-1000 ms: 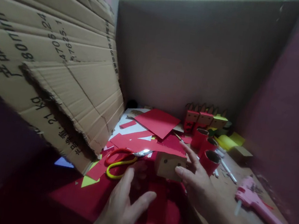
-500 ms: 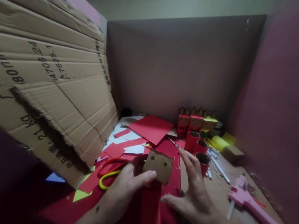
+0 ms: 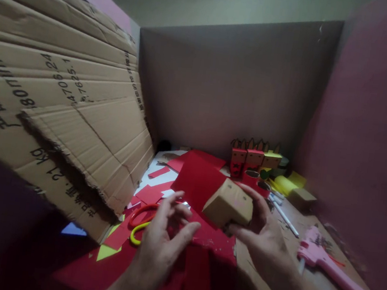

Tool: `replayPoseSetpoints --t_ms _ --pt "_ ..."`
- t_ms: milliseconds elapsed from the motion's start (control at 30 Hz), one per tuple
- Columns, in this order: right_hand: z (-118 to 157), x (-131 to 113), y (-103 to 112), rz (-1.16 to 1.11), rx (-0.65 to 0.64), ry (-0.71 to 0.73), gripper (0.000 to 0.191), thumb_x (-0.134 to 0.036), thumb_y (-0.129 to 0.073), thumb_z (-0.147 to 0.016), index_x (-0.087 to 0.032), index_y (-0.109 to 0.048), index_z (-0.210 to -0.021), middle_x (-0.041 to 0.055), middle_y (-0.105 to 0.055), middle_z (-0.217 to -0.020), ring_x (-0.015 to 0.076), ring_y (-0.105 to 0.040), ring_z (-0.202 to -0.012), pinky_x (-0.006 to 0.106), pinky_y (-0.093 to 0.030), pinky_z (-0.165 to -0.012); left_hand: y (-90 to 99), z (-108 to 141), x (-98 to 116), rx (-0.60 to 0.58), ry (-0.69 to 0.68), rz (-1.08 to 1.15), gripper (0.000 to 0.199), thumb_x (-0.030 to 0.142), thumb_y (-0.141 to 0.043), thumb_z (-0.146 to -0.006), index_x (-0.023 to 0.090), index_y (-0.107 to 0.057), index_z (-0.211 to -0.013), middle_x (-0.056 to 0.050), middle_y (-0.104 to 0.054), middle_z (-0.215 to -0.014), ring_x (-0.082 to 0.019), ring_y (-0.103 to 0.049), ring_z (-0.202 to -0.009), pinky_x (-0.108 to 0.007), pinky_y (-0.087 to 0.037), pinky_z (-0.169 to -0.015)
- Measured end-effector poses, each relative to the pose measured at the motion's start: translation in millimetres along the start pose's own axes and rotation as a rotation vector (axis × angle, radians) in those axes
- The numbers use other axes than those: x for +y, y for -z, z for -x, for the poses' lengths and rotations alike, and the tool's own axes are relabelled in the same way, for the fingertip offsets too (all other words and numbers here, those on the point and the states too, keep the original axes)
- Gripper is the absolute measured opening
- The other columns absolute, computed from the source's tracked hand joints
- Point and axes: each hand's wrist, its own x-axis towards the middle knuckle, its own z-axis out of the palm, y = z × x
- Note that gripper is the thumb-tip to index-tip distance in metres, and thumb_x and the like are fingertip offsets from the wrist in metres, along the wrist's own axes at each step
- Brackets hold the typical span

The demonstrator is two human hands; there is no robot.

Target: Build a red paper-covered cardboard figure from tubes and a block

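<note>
A small brown cardboard box (image 3: 230, 204) with two dark dots is gripped between the thumb and fingers of my right hand (image 3: 265, 235). A red sheet (image 3: 198, 179) extends from the box's far left side; where it joins is hard to make out. My left hand (image 3: 167, 236) is apart from the box, to its left, with fingers parted and nothing between them. Scissors with red and yellow handles (image 3: 137, 232) lie just left of it. Below the hands is a red strip (image 3: 197, 276) on the red surface.
Behind stand box-headed figures (image 3: 254, 158) and red tubes (image 3: 262, 187). At the right are white pens (image 3: 285, 220), a yellow roll (image 3: 281, 185) and a pink glue gun (image 3: 337, 273). A large cardboard sheet (image 3: 93, 117) rises at the left.
The box has passed from my left hand to my right, moving right and turning so its sides show. My left hand has let go, and the red sheet has come into view.
</note>
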Motion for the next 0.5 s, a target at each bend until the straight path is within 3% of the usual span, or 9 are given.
replayPoseSetpoints --t_ms 67,100,133,200,267,300,367,500 --pt "-5.1 -2.8 1.1 -0.146 0.05 -0.043 0.062 -0.031 -0.07 -0.068 -0.029 -0.044 -0.125 0.0078 -0.059 -0.123 0.0291 -0.056 -0.112 0.047 -0.047 -0.093 8.6 -3.0 -7.4 0.234 -0.114 -0.096 0.061 0.035 -0.069 -0.074 0.023 -0.04 -0.127 -0.006 -0.056 -0.105 -0.019 -0.058 -0.095 -0.035 -0.046 -0.087" --pt "-6.2 -3.6 1.2 -0.201 0.056 -0.078 0.063 -0.033 -0.067 -0.069 -0.028 -0.043 -0.127 0.0084 -0.058 -0.124 0.0299 -0.055 -0.113 0.048 -0.046 -0.094 10.9 -4.4 -10.7 0.285 -0.104 -0.075 0.066 0.036 -0.071 -0.071 0.023 -0.039 -0.127 -0.007 -0.055 -0.109 -0.021 -0.057 -0.099 -0.036 -0.046 -0.088" --pt "-6.4 -3.8 0.8 -0.247 0.046 -0.125 0.063 -0.033 -0.064 -0.071 -0.027 -0.041 -0.129 0.0088 -0.058 -0.126 0.0302 -0.055 -0.114 0.049 -0.045 -0.095 11.4 -5.5 -13.3 0.274 -0.053 0.0 0.07 0.036 -0.074 -0.067 0.021 -0.04 -0.126 -0.008 -0.055 -0.113 -0.022 -0.056 -0.102 -0.037 -0.046 -0.088" --pt "-4.6 -2.9 -1.0 -0.312 -0.009 -0.223 0.06 -0.034 -0.058 -0.075 -0.026 -0.04 -0.133 0.008 -0.058 -0.127 0.0297 -0.056 -0.113 0.048 -0.047 -0.093 7.0 -6.6 -15.2 0.104 0.109 0.278 0.071 0.034 -0.076 -0.063 0.017 -0.044 -0.124 -0.012 -0.057 -0.117 -0.025 -0.056 -0.108 -0.037 -0.046 -0.091" --pt "-2.0 -0.8 -3.3 -0.347 -0.052 -0.291 0.056 -0.034 -0.052 -0.08 -0.027 -0.04 -0.133 0.0065 -0.059 -0.127 0.0289 -0.058 -0.111 0.047 -0.05 -0.088 -1.7 -6.9 -13.1 -0.098 0.244 0.602 0.06 0.032 -0.072 -0.07 0.014 -0.049 -0.122 -0.013 -0.06 -0.118 -0.027 -0.055 -0.113 -0.038 -0.045 -0.096" --pt "-1.0 0.3 -4.2 -0.359 -0.057 -0.317 0.054 -0.035 -0.05 -0.08 -0.028 -0.04 -0.133 0.006 -0.06 -0.125 0.0288 -0.059 -0.11 0.047 -0.051 -0.086 -6.0 -7.2 -11.4 -0.143 0.292 0.734 0.051 0.03 -0.068 -0.075 0.013 -0.052 -0.12 -0.013 -0.062 -0.116 -0.027 -0.056 -0.113 -0.039 -0.044 -0.098" --pt "-0.2 2.3 -4.7 -0.387 -0.03 -0.364 0.053 -0.037 -0.049 -0.08 -0.028 -0.043 -0.132 0.0061 -0.062 -0.122 0.0295 -0.06 -0.106 0.048 -0.052 -0.082 -11.8 -9.0 -8.8 -0.095 0.395 0.933 0.036 0.023 -0.062 -0.08 0.011 -0.057 -0.114 -0.013 -0.068 -0.107 -0.026 -0.06 -0.108 -0.04 -0.045 -0.098" --pt "-1.1 5.6 -2.3 -0.452 0.013 -0.426 0.053 -0.034 -0.053 -0.076 -0.027 -0.047 -0.129 0.0066 -0.067 -0.113 0.031 -0.062 -0.102 0.052 -0.052 -0.081 -9.0 -14.5 -13.1 0.136 0.566 1.126 0.017 0.014 -0.055 -0.084 0.012 -0.063 -0.099 -0.008 -0.073 -0.085 -0.023 -0.067 -0.095 -0.038 -0.049 -0.094"
